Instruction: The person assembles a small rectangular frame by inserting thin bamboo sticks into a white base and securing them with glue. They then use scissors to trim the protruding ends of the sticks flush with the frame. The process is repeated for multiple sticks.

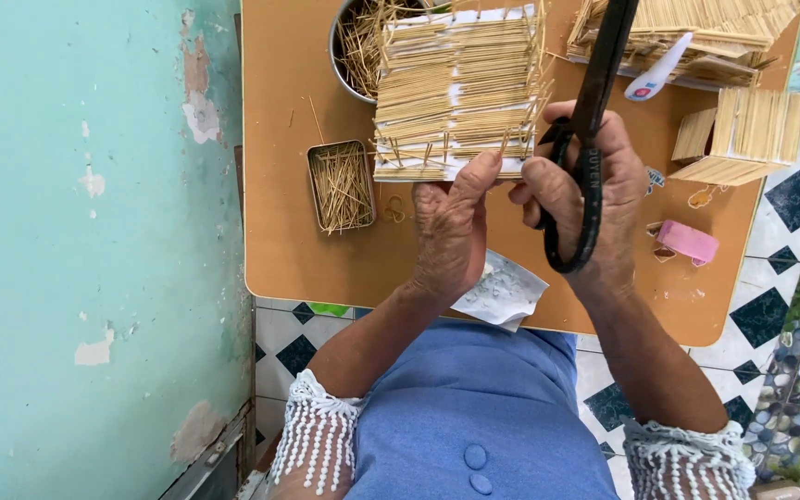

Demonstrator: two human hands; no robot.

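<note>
Left hand [451, 231] pinches the near edge of a panel of toothpicks glued in rows on white paper [460, 93], fingers and thumb closed on its lower rim — the panel is held up over the middle of the tan table [280, 231], tilted toward the camera. Right hand [585, 199] is closed through the loops of black scissors [590, 139], whose long blades run up and away, just beside the panel's right edge; whether the blades are parted cannot be told.

Behind the panel, partly hidden by it, sits a round metal bowl [349, 46] of loose toothpicks. Left of the hands lies a small rectangular tin [342, 185] filled with toothpicks. At the far right corner are more toothpick-covered pieces [696, 32], with a white glue tube [659, 69] lying against them, and nearer, a small toothpick box shape [743, 134]. A pink block [689, 241] rests near the right wrist, and a scrap of white paper [502, 292] lies at the table's near edge — just under the left hand.
</note>
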